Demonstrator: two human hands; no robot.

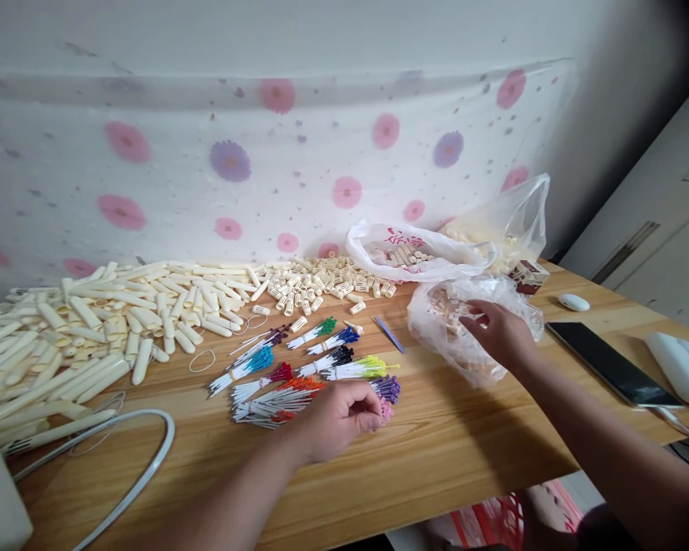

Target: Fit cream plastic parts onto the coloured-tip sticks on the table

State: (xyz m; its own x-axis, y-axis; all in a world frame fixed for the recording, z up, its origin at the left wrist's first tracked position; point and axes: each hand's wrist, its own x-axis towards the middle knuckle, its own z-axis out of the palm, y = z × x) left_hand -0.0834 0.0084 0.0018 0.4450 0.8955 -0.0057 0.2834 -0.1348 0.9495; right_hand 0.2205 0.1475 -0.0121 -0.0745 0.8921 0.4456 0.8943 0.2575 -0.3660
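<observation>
My left hand (344, 415) is curled closed, thumb against the fingers, above the front of the bundles of white sticks with coloured tips. Whatever is between its fingers, if anything, is hidden. Beside it lie bundles with orange (284, 399), yellow (361, 369), purple (387, 389) and pink tips (386, 411), the pink partly covered. My right hand (501, 330) reaches over a clear plastic bag (482, 367) of small pale pieces (448, 315), its thumb and forefinger apart at the bag's mouth.
Cream tubes (143, 306) and short slotted pieces (315, 283) are heaped along the wall. Behind the clear bag stands a white bag (367, 256) of cream parts. Blue tweezers (389, 334) lie mid-table. A phone (608, 363) is at right, a white cable (161, 451) at left.
</observation>
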